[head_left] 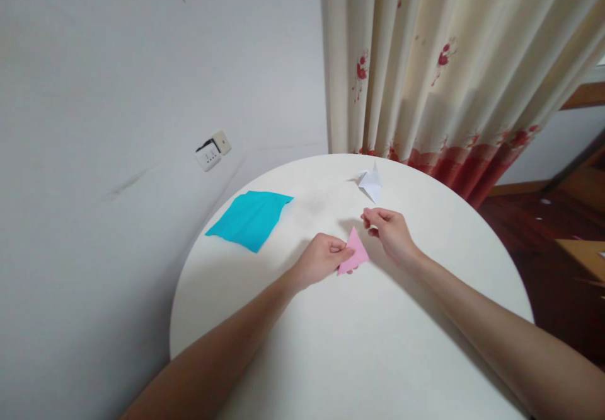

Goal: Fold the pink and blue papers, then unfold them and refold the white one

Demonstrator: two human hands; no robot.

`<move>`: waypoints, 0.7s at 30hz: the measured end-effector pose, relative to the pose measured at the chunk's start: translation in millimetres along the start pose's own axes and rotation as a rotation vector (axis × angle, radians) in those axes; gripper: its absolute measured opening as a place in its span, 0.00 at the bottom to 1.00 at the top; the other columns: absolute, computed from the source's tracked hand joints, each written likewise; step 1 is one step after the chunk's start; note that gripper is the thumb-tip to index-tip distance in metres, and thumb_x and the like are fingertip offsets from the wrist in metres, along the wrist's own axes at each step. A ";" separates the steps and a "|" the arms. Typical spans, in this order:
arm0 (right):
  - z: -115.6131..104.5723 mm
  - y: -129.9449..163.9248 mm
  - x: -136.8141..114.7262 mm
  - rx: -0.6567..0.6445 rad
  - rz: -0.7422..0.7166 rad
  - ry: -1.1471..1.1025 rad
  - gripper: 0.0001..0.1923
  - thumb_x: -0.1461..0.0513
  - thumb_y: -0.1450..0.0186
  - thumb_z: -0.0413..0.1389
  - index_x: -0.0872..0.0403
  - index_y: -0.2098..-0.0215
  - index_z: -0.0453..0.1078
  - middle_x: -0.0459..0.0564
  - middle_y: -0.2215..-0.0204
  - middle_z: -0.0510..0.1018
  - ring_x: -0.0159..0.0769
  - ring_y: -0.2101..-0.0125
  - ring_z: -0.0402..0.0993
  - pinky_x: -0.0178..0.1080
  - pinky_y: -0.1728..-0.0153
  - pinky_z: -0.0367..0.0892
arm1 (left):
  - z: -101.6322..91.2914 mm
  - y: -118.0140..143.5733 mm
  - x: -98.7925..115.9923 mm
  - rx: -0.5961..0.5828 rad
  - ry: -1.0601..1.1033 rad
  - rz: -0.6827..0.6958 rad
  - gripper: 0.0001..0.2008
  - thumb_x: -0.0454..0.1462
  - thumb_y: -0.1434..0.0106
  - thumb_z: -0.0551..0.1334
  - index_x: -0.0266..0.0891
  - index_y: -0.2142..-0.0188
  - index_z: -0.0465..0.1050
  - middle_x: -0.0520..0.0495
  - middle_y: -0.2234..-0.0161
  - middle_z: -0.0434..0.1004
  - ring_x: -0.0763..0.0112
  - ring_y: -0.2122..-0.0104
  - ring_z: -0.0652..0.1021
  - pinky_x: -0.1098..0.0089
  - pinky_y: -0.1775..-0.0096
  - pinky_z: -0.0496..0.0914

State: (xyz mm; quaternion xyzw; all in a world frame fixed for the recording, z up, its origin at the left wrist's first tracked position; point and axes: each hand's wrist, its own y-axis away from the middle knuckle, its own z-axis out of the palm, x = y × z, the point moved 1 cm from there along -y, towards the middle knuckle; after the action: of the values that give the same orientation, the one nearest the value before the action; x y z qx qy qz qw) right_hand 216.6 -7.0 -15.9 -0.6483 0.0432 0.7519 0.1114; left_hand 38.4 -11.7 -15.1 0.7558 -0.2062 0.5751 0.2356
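Observation:
A pink folded paper is pinched by my left hand, thumb on top and fingertips showing beneath. The paper is a small triangular shape with one point facing away from me. To its right and slightly farther off, my right hand hovers apart from the paper. Its fingers are loosely curled, with a gap between thumb and index finger and nothing visible in them. Just beyond the right hand lies a white origami piece with pointed tips, perhaps a crane. A creased turquoise sheet rests at the left.
Everything lies on a round white table. A pale wall with a socket runs along the left. Behind the table hangs a cream and red curtain. A wooden piece of furniture stands at the right.

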 end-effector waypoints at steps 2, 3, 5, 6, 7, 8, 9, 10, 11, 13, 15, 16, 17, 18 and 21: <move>-3.9 -5.2 -0.1 0.039 -0.016 0.037 0.21 0.46 0.44 0.62 0.56 0.77 0.74 0.48 0.78 0.74 0.31 0.76 0.65 0.34 0.77 0.57 | -2.0 -1.2 1.5 0.079 0.022 0.027 0.20 0.49 0.39 0.62 0.32 0.73 0.79 0.43 0.76 0.79 0.73 0.79 0.72 0.74 0.75 0.60; -3.5 -5.8 0.4 0.000 -0.012 0.072 0.22 0.45 0.42 0.60 0.56 0.76 0.74 0.48 0.78 0.73 0.32 0.76 0.65 0.34 0.77 0.57 | -4.1 -2.3 2.0 0.140 0.038 0.048 0.20 0.49 0.39 0.62 0.32 0.73 0.78 0.44 0.76 0.78 0.73 0.78 0.72 0.74 0.74 0.60; 1.0 -2.9 2.5 -0.140 -0.022 0.174 0.25 0.44 0.40 0.56 0.56 0.78 0.74 0.48 0.80 0.72 0.32 0.77 0.64 0.35 0.77 0.57 | -9.0 -4.7 2.3 0.258 0.062 0.090 0.20 0.48 0.39 0.62 0.33 0.75 0.77 0.46 0.77 0.77 0.74 0.77 0.71 0.74 0.74 0.60; 4.0 -0.1 3.8 -0.208 -0.041 0.229 0.25 0.44 0.39 0.56 0.56 0.79 0.73 0.47 0.81 0.71 0.31 0.78 0.63 0.35 0.77 0.56 | -11.1 -5.8 2.0 0.302 0.066 0.111 0.20 0.48 0.39 0.62 0.33 0.76 0.76 0.47 0.78 0.76 0.74 0.77 0.70 0.74 0.74 0.59; 6.9 2.8 5.3 -0.255 -0.065 0.273 0.24 0.45 0.39 0.56 0.56 0.79 0.72 0.46 0.82 0.71 0.31 0.78 0.62 0.35 0.76 0.55 | -12.6 -6.7 1.5 0.331 0.067 0.129 0.20 0.48 0.39 0.62 0.34 0.77 0.75 0.49 0.78 0.74 0.75 0.78 0.69 0.74 0.74 0.59; 9.1 5.5 6.8 -0.277 -0.089 0.301 0.23 0.47 0.39 0.57 0.56 0.79 0.72 0.45 0.82 0.71 0.30 0.79 0.61 0.35 0.76 0.55 | -13.2 -7.3 1.0 0.346 0.065 0.145 0.20 0.49 0.39 0.63 0.34 0.77 0.74 0.50 0.79 0.74 0.75 0.77 0.69 0.74 0.74 0.59; 10.6 7.6 8.1 -0.280 -0.108 0.312 0.21 0.49 0.39 0.57 0.56 0.79 0.72 0.45 0.82 0.71 0.30 0.78 0.61 0.35 0.75 0.55 | -12.8 -7.7 0.4 0.345 0.066 0.157 0.20 0.49 0.39 0.63 0.34 0.77 0.74 0.50 0.79 0.73 0.75 0.77 0.69 0.74 0.73 0.59; 11.3 8.9 9.1 -0.270 -0.120 0.312 0.19 0.50 0.39 0.58 0.56 0.78 0.73 0.45 0.81 0.71 0.30 0.78 0.61 0.35 0.75 0.55 | -11.7 -8.0 0.0 0.331 0.075 0.162 0.20 0.49 0.39 0.63 0.34 0.76 0.75 0.50 0.78 0.74 0.75 0.76 0.70 0.74 0.73 0.60; 11.2 9.4 9.9 -0.250 -0.131 0.304 0.18 0.51 0.39 0.58 0.56 0.78 0.73 0.45 0.81 0.71 0.30 0.78 0.61 0.35 0.75 0.55 | -10.0 -8.0 -0.3 0.312 0.097 0.154 0.19 0.49 0.40 0.64 0.34 0.74 0.76 0.49 0.77 0.75 0.74 0.76 0.71 0.74 0.72 0.62; 10.0 8.8 10.3 -0.215 -0.153 0.287 0.18 0.52 0.39 0.58 0.56 0.79 0.73 0.45 0.82 0.71 0.30 0.78 0.61 0.35 0.74 0.56 | -6.0 -7.9 -0.3 0.271 0.160 0.098 0.18 0.49 0.42 0.67 0.34 0.70 0.78 0.46 0.74 0.78 0.72 0.74 0.74 0.73 0.70 0.66; 8.5 7.2 9.6 -0.187 -0.170 0.273 0.18 0.52 0.40 0.59 0.56 0.79 0.73 0.45 0.82 0.71 0.30 0.78 0.61 0.35 0.74 0.56 | -3.2 -7.4 0.4 0.243 0.215 0.027 0.17 0.47 0.45 0.69 0.33 0.68 0.78 0.43 0.71 0.81 0.70 0.72 0.77 0.71 0.68 0.68; 8.0 6.4 9.0 -0.171 -0.173 0.265 0.18 0.51 0.40 0.59 0.56 0.79 0.73 0.45 0.82 0.71 0.30 0.78 0.61 0.35 0.74 0.56 | -2.7 -6.9 1.0 0.237 0.228 -0.001 0.17 0.46 0.46 0.70 0.32 0.67 0.79 0.41 0.69 0.82 0.70 0.72 0.77 0.71 0.67 0.69; 7.6 5.8 8.4 -0.155 -0.170 0.259 0.18 0.51 0.40 0.59 0.56 0.79 0.73 0.45 0.82 0.71 0.31 0.78 0.61 0.35 0.75 0.57 | -2.8 -6.4 1.5 0.232 0.233 -0.018 0.17 0.45 0.46 0.71 0.32 0.67 0.79 0.40 0.68 0.82 0.69 0.71 0.78 0.71 0.67 0.69; 7.4 5.4 8.0 -0.136 -0.164 0.252 0.19 0.51 0.41 0.60 0.56 0.80 0.72 0.45 0.82 0.71 0.31 0.79 0.61 0.35 0.75 0.56 | -3.4 -5.8 2.0 0.223 0.234 -0.027 0.16 0.45 0.46 0.71 0.32 0.67 0.79 0.39 0.67 0.82 0.69 0.71 0.79 0.71 0.67 0.70; 7.5 5.4 7.5 -0.084 -0.140 0.232 0.20 0.49 0.42 0.60 0.56 0.81 0.71 0.45 0.83 0.70 0.31 0.80 0.61 0.35 0.76 0.56 | -5.8 -4.0 2.7 0.203 0.235 -0.040 0.15 0.44 0.44 0.70 0.32 0.66 0.79 0.38 0.66 0.83 0.69 0.71 0.79 0.71 0.66 0.71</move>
State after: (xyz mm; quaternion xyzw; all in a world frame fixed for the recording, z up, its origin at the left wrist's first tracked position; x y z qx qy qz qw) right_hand 207.1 -9.8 -22.6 -0.7366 -0.0213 0.6633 0.1305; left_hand 36.9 -5.2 -11.7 0.7072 -0.1029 0.6726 0.1922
